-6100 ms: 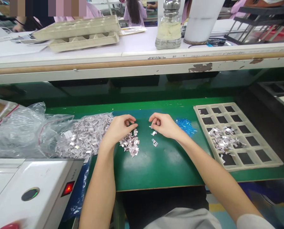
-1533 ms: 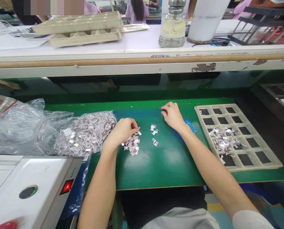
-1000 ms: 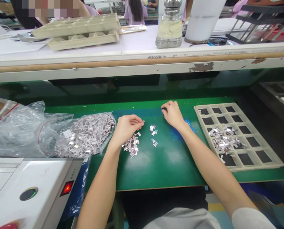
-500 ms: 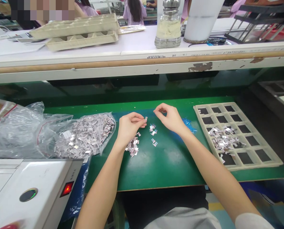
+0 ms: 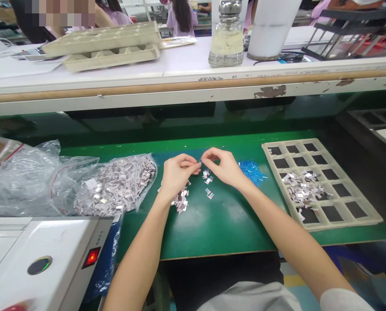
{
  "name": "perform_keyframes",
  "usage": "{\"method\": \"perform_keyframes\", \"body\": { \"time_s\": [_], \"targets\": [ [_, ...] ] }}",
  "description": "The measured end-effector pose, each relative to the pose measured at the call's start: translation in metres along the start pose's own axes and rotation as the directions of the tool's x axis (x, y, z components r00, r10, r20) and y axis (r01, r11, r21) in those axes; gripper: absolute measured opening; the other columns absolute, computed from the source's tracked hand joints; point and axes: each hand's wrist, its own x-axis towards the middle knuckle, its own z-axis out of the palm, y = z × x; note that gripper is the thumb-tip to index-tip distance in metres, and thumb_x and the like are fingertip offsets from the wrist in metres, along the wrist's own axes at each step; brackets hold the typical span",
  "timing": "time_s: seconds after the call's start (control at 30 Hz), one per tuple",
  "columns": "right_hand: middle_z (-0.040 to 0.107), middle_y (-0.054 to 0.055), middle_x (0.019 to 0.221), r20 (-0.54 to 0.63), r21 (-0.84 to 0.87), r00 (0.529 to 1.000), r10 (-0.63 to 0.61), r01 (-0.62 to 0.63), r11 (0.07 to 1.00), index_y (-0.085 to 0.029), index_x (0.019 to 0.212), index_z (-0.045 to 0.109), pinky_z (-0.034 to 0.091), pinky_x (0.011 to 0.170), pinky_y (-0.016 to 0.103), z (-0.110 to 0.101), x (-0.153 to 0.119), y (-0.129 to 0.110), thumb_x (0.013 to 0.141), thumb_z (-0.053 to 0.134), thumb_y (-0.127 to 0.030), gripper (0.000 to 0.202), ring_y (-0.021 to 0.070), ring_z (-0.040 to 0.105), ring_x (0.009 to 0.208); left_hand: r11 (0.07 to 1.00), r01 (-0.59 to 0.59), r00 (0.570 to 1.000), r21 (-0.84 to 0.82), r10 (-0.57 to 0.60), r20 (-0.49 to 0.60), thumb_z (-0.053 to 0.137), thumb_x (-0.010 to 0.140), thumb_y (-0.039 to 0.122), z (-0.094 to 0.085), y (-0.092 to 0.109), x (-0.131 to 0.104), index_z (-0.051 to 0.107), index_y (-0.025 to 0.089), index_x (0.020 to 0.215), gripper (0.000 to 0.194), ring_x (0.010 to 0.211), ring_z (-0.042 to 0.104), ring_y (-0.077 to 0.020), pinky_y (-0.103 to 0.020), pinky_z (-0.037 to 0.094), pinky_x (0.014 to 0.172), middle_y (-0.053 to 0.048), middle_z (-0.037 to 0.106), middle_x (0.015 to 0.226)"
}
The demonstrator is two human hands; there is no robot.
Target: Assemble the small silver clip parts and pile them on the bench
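My left hand (image 5: 179, 172) pinches a small flat silver piece (image 5: 199, 162) between thumb and fingertips. My right hand (image 5: 221, 164) is closed in a pinch right at that piece; whatever is between its fingertips is too small to make out. Below the fingertips, several small silver pieces with bluish faces (image 5: 208, 193) lie on the green mat (image 5: 225, 229). A heap of silver pieces (image 5: 180, 201) sits beneath my left wrist, partly hidden by it. Thin blue strips (image 5: 253, 172) are piled just right of my right hand.
At left lie a clear plastic bag full of silver pieces (image 5: 115, 183) and a white machine (image 5: 66, 255) with a lit red switch. A compartment tray (image 5: 342, 222) holding more pieces stands at right. A shelf (image 5: 180, 93) crosses behind, bearing a glass bottle (image 5: 227, 45) and moulded trays (image 5: 111, 58).
My right hand has moved left and slightly down, so its fingertips now meet the silver piece in my left hand. More of the blue strips shows. The left hand has barely shifted.
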Motion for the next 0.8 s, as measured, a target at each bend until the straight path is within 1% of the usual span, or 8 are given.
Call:
{"method": "perform_keyframes", "body": {
  "time_s": [0.43,0.63,0.73,0.8],
  "targets": [
    [0.077,0.002,0.092,0.001,-0.009,1.000,0.000,0.000,1.000,-0.022,0.089,0.072,0.054,0.085,0.035,0.001,0.000,0.002,0.094,0.063,-0.023,0.011,0.0200,0.070,0.087,1.000,0.008,1.000,-0.022,-0.007,0.018,0.093,0.074,0.043,0.002,0.002,-0.001,0.074,0.017,0.086,0.034,0.073,0.081,-0.0256,-0.035,0.067,0.073,-0.008,0.082,0.077],
    [0.077,0.002,0.092,0.002,-0.007,1.000,0.017,-0.017,1.000,-0.022,0.089,0.072,0.055,0.083,0.034,0.003,0.001,0.008,0.093,0.064,-0.024,0.010,0.0193,0.069,0.084,0.999,0.013,0.998,-0.048,-0.010,0.058,0.093,0.073,0.045,0.002,0.006,-0.003,0.073,0.017,0.088,0.037,0.076,0.081,-0.0259,-0.038,0.068,0.078,-0.008,0.082,0.079],
    [0.078,0.003,0.096,-0.011,0.008,1.000,0.027,-0.027,1.000,-0.022,0.093,0.074,0.055,0.082,0.034,0.002,0.002,0.010,0.093,0.064,-0.026,0.010,0.0193,0.070,0.085,0.998,0.005,0.997,-0.058,-0.001,0.078,0.091,0.075,0.043,0.002,0.005,-0.004,0.073,0.018,0.089,0.034,0.076,0.081,-0.0254,-0.038,0.068,0.079,-0.007,0.082,0.080],
    [0.079,0.004,0.099,0.008,0.040,0.999,0.043,-0.043,0.998,-0.021,0.099,0.075,0.055,0.082,0.034,0.000,0.003,0.011,0.092,0.065,-0.025,0.012,0.0194,0.071,0.087,0.998,0.001,0.996,-0.063,0.004,0.085,0.090,0.076,0.041,0.003,0.004,-0.004,0.073,0.018,0.089,0.032,0.075,0.081,-0.0251,-0.038,0.068,0.078,-0.007,0.082,0.080]
  ]
}}
